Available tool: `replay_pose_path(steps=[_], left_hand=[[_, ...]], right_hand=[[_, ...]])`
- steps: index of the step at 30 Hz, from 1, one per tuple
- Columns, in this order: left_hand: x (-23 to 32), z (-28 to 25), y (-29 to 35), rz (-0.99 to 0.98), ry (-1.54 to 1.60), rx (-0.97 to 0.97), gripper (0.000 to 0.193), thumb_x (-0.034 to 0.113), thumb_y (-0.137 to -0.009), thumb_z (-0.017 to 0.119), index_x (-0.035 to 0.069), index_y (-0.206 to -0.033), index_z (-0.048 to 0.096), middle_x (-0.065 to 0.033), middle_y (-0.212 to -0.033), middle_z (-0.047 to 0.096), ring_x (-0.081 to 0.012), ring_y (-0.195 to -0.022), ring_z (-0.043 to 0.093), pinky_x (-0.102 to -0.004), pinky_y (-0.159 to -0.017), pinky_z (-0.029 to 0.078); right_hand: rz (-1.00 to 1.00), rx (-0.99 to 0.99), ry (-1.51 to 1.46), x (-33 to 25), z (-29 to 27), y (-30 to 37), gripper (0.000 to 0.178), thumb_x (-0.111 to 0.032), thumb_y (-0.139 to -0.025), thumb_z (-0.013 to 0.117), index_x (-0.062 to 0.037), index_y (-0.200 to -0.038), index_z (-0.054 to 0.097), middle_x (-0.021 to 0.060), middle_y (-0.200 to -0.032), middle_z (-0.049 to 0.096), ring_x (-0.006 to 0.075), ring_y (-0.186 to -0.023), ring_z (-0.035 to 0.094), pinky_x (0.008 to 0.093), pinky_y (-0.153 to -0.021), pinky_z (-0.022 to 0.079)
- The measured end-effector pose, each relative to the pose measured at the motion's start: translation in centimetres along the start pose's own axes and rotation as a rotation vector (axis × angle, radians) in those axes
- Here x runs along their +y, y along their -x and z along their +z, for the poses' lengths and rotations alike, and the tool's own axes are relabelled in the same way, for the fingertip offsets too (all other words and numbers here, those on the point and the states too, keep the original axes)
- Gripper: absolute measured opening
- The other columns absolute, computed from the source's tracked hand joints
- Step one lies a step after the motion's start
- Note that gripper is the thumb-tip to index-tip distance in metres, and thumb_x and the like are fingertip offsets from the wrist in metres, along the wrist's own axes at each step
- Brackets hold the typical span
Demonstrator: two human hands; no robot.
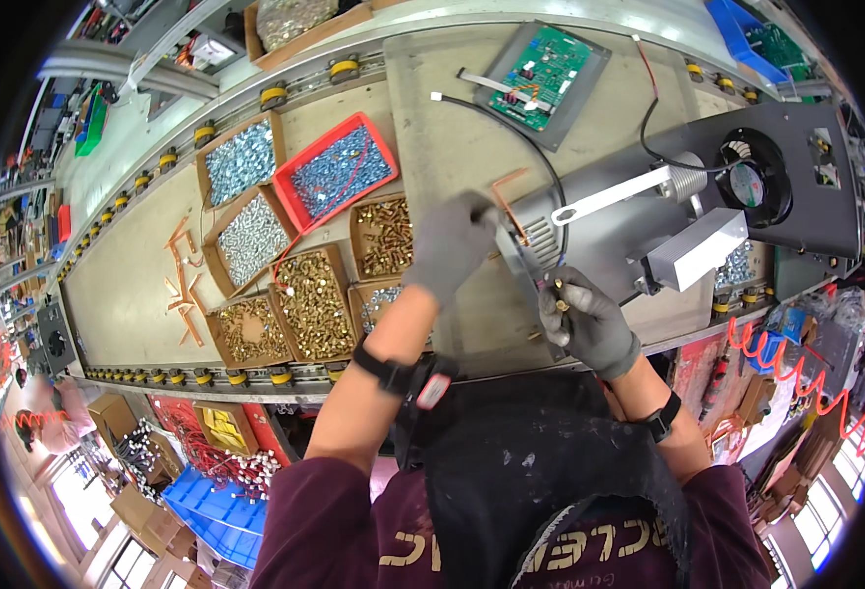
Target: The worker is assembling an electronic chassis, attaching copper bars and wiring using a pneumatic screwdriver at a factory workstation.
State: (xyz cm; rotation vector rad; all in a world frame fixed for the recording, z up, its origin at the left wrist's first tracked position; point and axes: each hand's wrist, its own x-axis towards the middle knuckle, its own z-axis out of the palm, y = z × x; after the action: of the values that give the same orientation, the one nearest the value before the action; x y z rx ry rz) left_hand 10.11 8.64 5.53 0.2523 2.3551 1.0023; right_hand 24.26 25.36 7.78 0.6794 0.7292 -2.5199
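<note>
My left hand [452, 245], in a grey glove, is blurred; its curled fingers are at the upper end of a narrow dark metal plate [523, 267]. Whether they grip anything is smeared. My right hand [592, 324], also gloved, is closed at the plate's lower part, with small brass screws [560, 294] between thumb and fingers. A thin bent copper strip [504, 201] stands out beside the plate's upper end. Under and beyond the hands lies a large dark grey metal panel [604, 231] with slots, a round fan [747, 182] and a white bar [614, 198] on it.
Left of my hands stand cardboard boxes of brass screws [312, 304] and silver screws [253, 240], and a red bin [389, 167] of bluish screws. Copper strips [185, 294] lie farther left. A green circuit board [545, 74] rests at the back; a black cable [511, 133] curves nearby.
</note>
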Motion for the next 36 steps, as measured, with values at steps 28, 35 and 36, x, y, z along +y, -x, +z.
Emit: replay_pose_path(steps=[28,35,36], left_hand=[[0.9,6.4,4.5,0.521,-0.192,0.323,0.034,0.011,-0.059,0.069,0.012,-0.089,0.053,-0.0064,-0.083,0.049,-0.0271,-0.073,0.053,-0.0386,-0.063,0.043],[0.8,6.4,4.4,0.518,-0.145,0.305,0.032,0.01,-0.061,0.067,0.011,-0.09,0.053,-0.0076,-0.084,0.049,-0.0278,-0.073,0.053,-0.0388,-0.063,0.044],[0.9,6.4,4.3,0.519,-0.143,0.305,0.032,0.01,-0.061,0.067,0.011,-0.09,0.053,-0.0076,-0.084,0.049,-0.0278,-0.073,0.053,-0.0388,-0.063,0.044]], right_hand=[[-0.569,0.44,1.645,-3.4,-0.7,0.9,0.019,-0.015,-0.074,0.069,-0.0048,-0.089,0.062,0.0103,-0.081,0.057,0.0282,-0.07,0.058,0.0351,-0.061,0.046],[-0.57,0.489,1.857,-3.6,1.2,0.6,0.017,-0.017,-0.079,0.063,-0.0076,-0.092,0.06,0.0092,-0.083,0.057,0.03,-0.072,0.058,0.0382,-0.059,0.045],[-0.569,0.49,1.858,-3.6,1.3,0.6,0.017,-0.017,-0.079,0.063,-0.0076,-0.092,0.06,0.0092,-0.083,0.057,0.03,-0.072,0.058,0.0382,-0.059,0.045]])
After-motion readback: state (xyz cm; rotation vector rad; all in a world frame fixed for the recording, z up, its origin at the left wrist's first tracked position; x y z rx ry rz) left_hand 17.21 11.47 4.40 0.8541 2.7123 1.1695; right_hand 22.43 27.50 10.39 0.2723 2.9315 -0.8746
